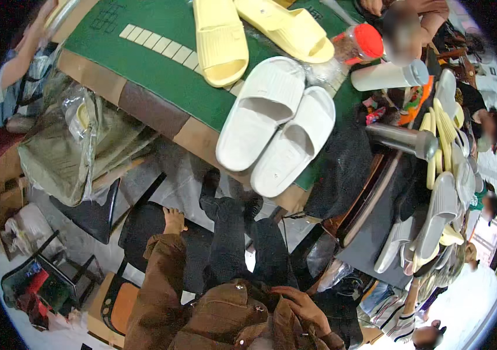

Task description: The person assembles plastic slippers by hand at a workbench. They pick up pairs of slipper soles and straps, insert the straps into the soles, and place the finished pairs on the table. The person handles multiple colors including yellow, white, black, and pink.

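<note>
My left hand (174, 221) rests on the black chair seat (146, 224) beside my leg, its fingers spread and nothing in them. Against the front of my brown jacket (225, 309) lies my right hand (305, 308), fingers stretched out over the cloth. Ahead, on the green table mat (161, 76), are a left white slide slipper (263, 111) and a right white slide slipper (295, 143), overlapping side by side with toes toward me. Behind them lie two yellow slide slippers (222, 44). Both pairs are apart from my hands.
A red-lidded jar (358, 44), a white bottle (385, 76) and a metal flask (403, 140) stand toward the right. More slippers (438, 210) are piled there. Chairs (38, 286) and an olive bag (56, 149) are at left. Other people sit around the table.
</note>
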The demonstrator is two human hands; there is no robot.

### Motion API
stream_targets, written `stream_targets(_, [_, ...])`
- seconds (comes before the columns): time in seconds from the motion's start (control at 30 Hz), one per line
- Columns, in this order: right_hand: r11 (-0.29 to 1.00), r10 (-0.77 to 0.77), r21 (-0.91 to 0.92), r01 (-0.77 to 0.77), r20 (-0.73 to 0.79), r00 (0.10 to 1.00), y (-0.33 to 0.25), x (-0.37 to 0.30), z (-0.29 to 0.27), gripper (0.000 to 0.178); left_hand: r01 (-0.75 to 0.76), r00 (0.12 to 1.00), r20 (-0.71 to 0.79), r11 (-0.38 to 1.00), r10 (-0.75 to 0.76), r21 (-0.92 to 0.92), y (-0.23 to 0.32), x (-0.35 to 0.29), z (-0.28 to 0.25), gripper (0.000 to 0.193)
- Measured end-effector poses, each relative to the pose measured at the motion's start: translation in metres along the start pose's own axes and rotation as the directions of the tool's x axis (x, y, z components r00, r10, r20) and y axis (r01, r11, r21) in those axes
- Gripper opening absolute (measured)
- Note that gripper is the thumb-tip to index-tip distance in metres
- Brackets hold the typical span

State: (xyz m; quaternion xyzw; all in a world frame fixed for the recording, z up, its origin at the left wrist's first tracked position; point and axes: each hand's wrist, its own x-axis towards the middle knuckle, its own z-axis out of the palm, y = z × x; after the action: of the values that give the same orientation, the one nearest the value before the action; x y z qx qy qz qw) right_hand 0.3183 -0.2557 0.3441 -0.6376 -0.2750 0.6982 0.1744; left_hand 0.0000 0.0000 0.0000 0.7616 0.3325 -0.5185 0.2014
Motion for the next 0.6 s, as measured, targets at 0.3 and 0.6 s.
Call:
stream_targets(0.3, [0.998, 0.067, -0.008, -0.069, -0.153, 0.986, -0.045, -0.041, -0.014, 0.032, -0.412, 0.862, -0.487, 0.755, 0.142, -0.510, 0.008, -0.075, -0.062, 0.034])
stream_targets(0.6, [0.979, 0.061, 0.203, 0.031, -0.430, 0.901, -0.074, -0.066, -0.013, 0.031, -0.641, 0.727, -0.621, 0.611, 0.293, -0.464, 0.008, -0.179, -0.219, 0.029])
